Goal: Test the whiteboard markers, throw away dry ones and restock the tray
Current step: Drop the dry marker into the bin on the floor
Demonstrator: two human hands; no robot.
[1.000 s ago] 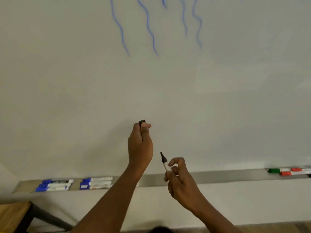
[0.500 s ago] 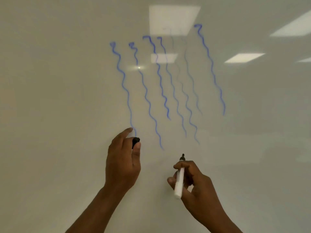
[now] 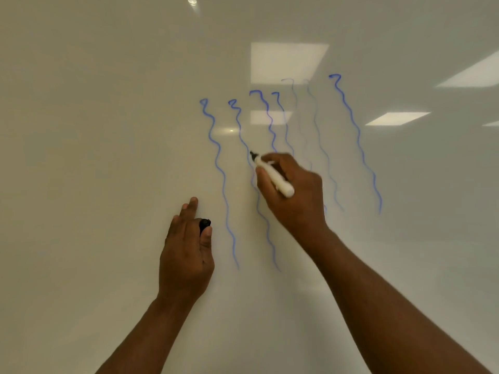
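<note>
The whiteboard (image 3: 108, 130) fills the head view and carries several wavy blue test lines (image 3: 220, 171), some strong and some faint. My right hand (image 3: 294, 193) grips a white marker (image 3: 274, 177) whose black tip points up and left, at or very near the board over the second blue line. My left hand (image 3: 186, 255) is lower and to the left; thumb and fingers pinch the black marker cap (image 3: 204, 224) while two fingers stretch up toward the board. The marker tray is out of view.
Ceiling lights reflect in the whiteboard at the upper right (image 3: 289, 62). Bare board surface lies to the left of the lines and below both hands.
The view has tilted up from the tray to the blue lines. My right hand rose and swung the marker tip up to the board. My left hand keeps the cap.
</note>
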